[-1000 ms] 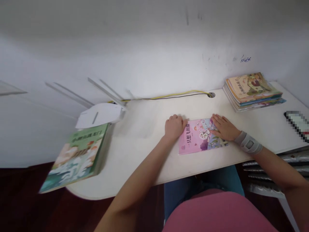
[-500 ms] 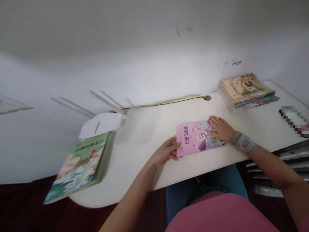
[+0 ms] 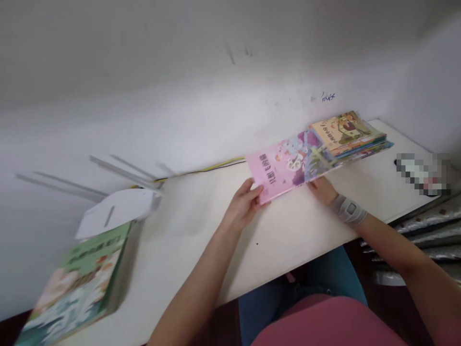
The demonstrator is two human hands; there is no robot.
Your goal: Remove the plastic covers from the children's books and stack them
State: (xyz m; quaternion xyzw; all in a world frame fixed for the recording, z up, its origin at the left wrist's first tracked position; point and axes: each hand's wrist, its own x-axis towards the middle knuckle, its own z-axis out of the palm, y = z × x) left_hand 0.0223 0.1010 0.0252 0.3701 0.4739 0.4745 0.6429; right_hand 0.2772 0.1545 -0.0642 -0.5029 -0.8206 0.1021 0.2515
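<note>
A thin pink picture book (image 3: 288,166) is lifted off the white desk (image 3: 201,240), tilted up toward the wall. My left hand (image 3: 243,206) grips its near left corner, fingers closed on the edge. My right hand (image 3: 324,188), with a grey band on the wrist, holds the book from underneath at its right side; those fingers are mostly hidden by the cover. The book's far end overlaps a stack of picture books (image 3: 351,134) at the back right of the desk.
A stack of green-covered books (image 3: 77,286) hangs over the desk's left front corner. A white router (image 3: 115,214) with antennas sits behind it. A yellow and black cable (image 3: 212,168) runs along the wall. A blurred-out object (image 3: 421,173) lies at the far right.
The pink book lay flat on the desk under both hands; my left hand moved to its near corner and now both hands have lifted it up and toward the right-hand stack.
</note>
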